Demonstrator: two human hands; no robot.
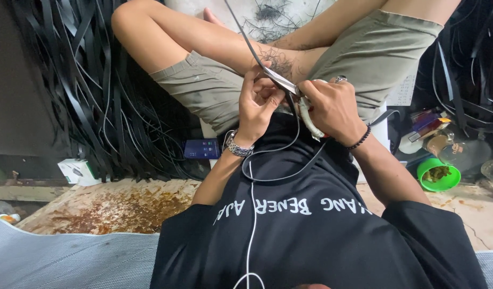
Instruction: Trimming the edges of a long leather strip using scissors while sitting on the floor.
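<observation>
I sit cross-legged in olive shorts and a black shirt. My left hand (259, 101), with a metal watch on its wrist, pinches a long thin black strip (250, 45) that runs up and away over my legs. My right hand (332, 109), with a ring and a dark bead bracelet, is closed around a tool with a pale handle (309, 122); its blade (281, 80) lies against the strip between the two hands. The strip's lower end curls across my shirt (289, 174).
Heaps of black strips (91, 80) lie on the left and far right. A phone (202, 149) and a small white box (77, 171) rest on the floor to the left. A green bowl (438, 175) and jars stand on the right. A white earphone cable (252, 214) hangs down.
</observation>
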